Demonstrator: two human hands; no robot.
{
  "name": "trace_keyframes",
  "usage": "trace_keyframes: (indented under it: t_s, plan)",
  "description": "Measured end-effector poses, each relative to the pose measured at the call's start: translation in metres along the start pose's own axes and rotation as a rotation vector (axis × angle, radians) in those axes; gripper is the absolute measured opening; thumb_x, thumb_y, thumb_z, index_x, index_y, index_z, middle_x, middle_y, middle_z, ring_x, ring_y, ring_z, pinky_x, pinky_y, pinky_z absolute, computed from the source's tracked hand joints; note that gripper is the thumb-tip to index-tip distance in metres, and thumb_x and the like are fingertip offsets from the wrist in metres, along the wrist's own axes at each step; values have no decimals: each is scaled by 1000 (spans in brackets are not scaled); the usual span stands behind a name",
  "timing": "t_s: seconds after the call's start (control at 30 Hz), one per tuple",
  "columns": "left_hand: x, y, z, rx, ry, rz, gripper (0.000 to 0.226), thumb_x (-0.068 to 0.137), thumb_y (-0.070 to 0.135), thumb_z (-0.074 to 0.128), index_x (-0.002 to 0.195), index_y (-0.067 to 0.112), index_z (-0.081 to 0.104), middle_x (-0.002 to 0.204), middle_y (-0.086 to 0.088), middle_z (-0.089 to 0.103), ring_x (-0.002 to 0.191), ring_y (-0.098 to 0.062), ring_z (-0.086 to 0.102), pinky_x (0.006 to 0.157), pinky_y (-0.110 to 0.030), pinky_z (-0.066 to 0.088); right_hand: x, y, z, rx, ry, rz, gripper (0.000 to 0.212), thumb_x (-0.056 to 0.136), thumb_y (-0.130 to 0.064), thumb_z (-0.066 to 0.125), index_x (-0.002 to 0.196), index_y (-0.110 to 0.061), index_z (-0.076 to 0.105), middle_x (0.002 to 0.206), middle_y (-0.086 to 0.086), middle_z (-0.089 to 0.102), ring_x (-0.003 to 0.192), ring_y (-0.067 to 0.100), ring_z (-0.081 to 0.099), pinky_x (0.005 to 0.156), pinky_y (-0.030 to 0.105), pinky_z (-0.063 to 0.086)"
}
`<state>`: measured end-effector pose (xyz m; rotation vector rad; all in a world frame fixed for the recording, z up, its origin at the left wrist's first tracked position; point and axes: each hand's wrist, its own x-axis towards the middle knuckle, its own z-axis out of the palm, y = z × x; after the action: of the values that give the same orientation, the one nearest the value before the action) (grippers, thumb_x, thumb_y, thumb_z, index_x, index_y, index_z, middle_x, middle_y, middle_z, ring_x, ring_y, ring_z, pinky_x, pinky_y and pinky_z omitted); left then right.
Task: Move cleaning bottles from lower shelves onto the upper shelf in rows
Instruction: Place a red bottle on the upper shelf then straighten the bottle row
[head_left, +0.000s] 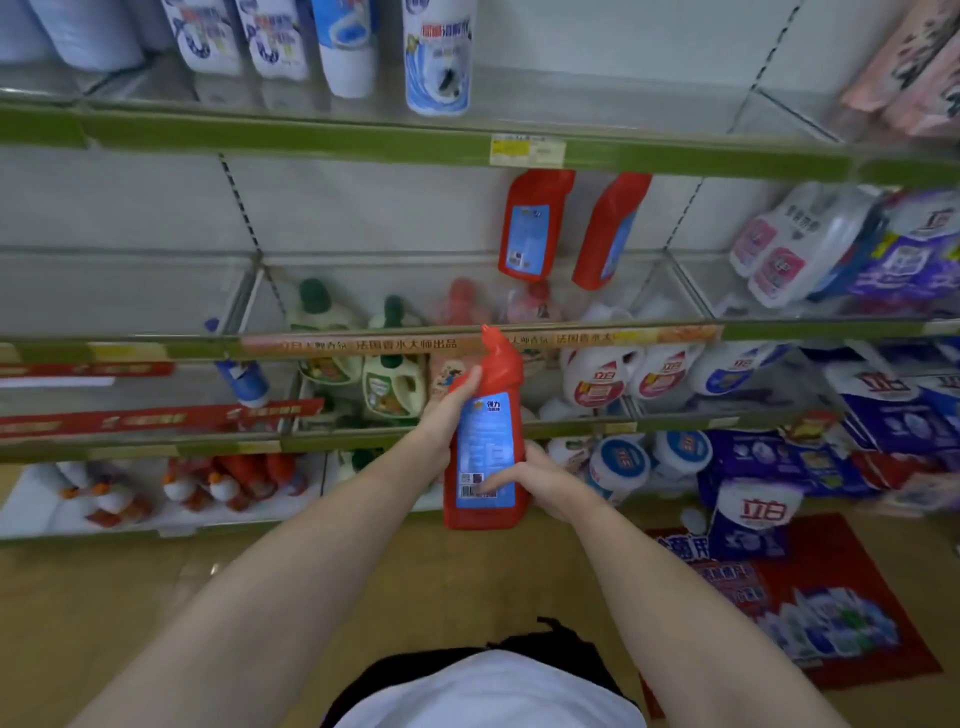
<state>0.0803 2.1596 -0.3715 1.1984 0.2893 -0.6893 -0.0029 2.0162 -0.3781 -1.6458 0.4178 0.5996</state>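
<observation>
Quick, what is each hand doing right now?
Left hand: grips the upper part of the red bottle.
Right hand: holds the same bottle near its base, fingers across the label.

The person holds a red bottle (485, 441) upright in front of the shelves, the left hand (448, 415) wrapped round its neck and shoulder, the right hand (535, 480) gripping its lower part with fingers (491, 483) across the blue label. Two more red bottles (569, 226) stand side by side on the shelf (363, 291) above. A red mat (852, 613) lies on the floor at the right.
</observation>
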Motion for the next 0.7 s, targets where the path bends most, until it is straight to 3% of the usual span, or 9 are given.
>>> trace_keyframes:
  t_s: [0.1,0.17,0.3,0.43,0.5,0.63,0.7]
  plan:
    - [3,-17,-3,-3,129,-100,79,75,74,68,116,6,70,107,-16,75,99,-34,73,87,-48,59,-3,16,-1,-38,-26,34,69,63,-11,93,122,-26,62,105,-10,77,94,10,74,80,30,59]
    - [2,-31,-2,38,245,-150,79,72,80,64,105,8,70,100,-14,77,90,-33,75,83,-46,61,-4,31,-3,-30,-42,63,72,58,-18,96,121,-28,62,104,-10,77,95,11,74,86,34,60]
    - [-3,-51,9,35,361,-189,62,86,72,55,78,11,64,71,-8,72,61,-23,69,58,-31,56,-7,55,-8,45,-70,69,66,62,-15,93,118,-29,62,107,-6,78,98,15,74,93,40,58]
    - [-5,-60,18,20,411,-173,61,90,70,51,76,12,61,66,-6,69,54,-20,67,53,-28,53,-8,64,-12,126,-72,65,67,63,-10,89,124,-21,61,107,-1,78,96,20,75,86,39,60]
    - [-4,-61,23,14,411,-178,62,89,72,51,81,12,62,71,-7,71,57,-20,69,55,-28,55,-7,68,-14,148,-46,77,69,62,-11,89,124,-20,61,106,0,78,94,20,76,84,39,61]
    - [-1,-60,31,24,419,-177,67,84,77,52,88,11,62,87,-10,73,75,-26,71,78,-37,59,-9,72,-21,161,-27,75,71,57,-19,90,123,-18,64,106,0,78,96,21,75,89,43,61]
    - [2,-61,33,7,389,-156,80,78,84,50,97,8,66,92,-10,76,83,-27,74,87,-43,60,-9,72,-21,162,54,68,72,52,-20,90,120,-16,66,102,-1,78,93,20,75,85,40,62]
